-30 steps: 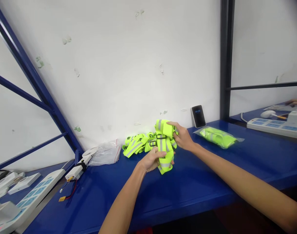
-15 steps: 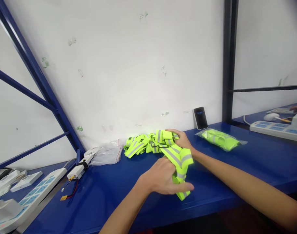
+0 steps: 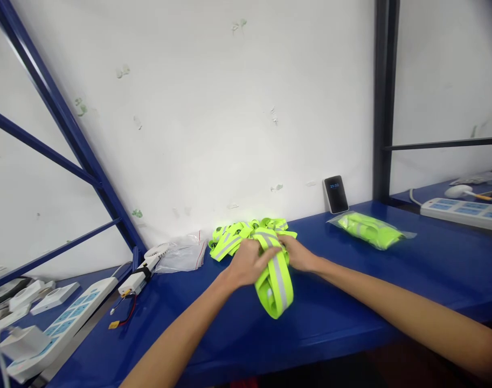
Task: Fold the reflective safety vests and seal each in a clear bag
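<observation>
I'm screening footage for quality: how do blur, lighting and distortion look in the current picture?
Head view: the display's digits look soft; the wall is brightest around mid-frame; the top right corner darkens; the table has a faint sheen; the blue post slants, perhaps partly wide-angle distortion.

The blue desk (image 3: 326, 302) lies bare along its front edge and between the strap pile (image 3: 229, 237) and the bagged straps (image 3: 369, 229). Behind, the wall (image 3: 213, 118) blocks passage; at left, the fan (image 3: 146, 267) and clear bags (image 3: 183, 254) obstruct.
</observation>
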`<action>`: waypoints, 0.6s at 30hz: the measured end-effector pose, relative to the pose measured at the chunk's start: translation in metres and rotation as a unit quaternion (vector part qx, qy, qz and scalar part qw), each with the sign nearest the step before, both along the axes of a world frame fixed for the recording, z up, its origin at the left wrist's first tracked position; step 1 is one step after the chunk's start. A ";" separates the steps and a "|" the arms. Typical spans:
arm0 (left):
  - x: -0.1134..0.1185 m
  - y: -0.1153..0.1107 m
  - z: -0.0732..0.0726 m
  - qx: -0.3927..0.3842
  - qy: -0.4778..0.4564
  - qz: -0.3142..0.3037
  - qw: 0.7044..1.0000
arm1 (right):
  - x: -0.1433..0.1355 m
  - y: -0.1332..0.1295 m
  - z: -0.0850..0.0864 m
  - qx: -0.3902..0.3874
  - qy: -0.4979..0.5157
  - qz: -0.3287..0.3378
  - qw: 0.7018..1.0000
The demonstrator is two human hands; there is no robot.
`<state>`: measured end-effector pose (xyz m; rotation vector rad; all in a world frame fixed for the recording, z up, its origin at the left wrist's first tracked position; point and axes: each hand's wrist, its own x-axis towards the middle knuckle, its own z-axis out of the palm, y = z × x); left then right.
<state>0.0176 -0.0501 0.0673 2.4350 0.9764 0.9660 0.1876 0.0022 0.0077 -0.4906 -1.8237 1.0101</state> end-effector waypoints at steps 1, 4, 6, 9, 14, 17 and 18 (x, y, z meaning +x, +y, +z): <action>-0.001 0.008 -0.001 -0.019 -0.038 0.034 0.999 | -0.002 -0.003 0.000 0.012 -0.039 0.025 0.999; -0.011 0.030 -0.002 -0.106 -0.083 0.071 0.988 | -0.002 -0.008 -0.001 0.034 -0.102 0.056 0.993; -0.023 0.041 0.003 -0.147 -0.036 0.060 0.987 | 0.000 -0.009 0.000 0.046 -0.118 0.043 0.991; -0.043 0.053 0.015 -0.148 0.114 0.019 0.982 | 0.004 -0.013 0.005 0.062 -0.140 0.044 0.987; -0.057 0.062 0.020 0.048 0.249 0.114 0.961 | 0.002 -0.024 0.010 0.002 -0.150 0.174 0.973; -0.063 0.063 0.004 0.096 0.260 0.152 0.949 | 0.002 -0.025 0.007 -0.079 -0.126 0.221 0.964; -0.065 0.063 -0.003 0.098 0.248 0.148 0.952 | 0.003 -0.024 0.005 -0.110 -0.110 0.227 0.961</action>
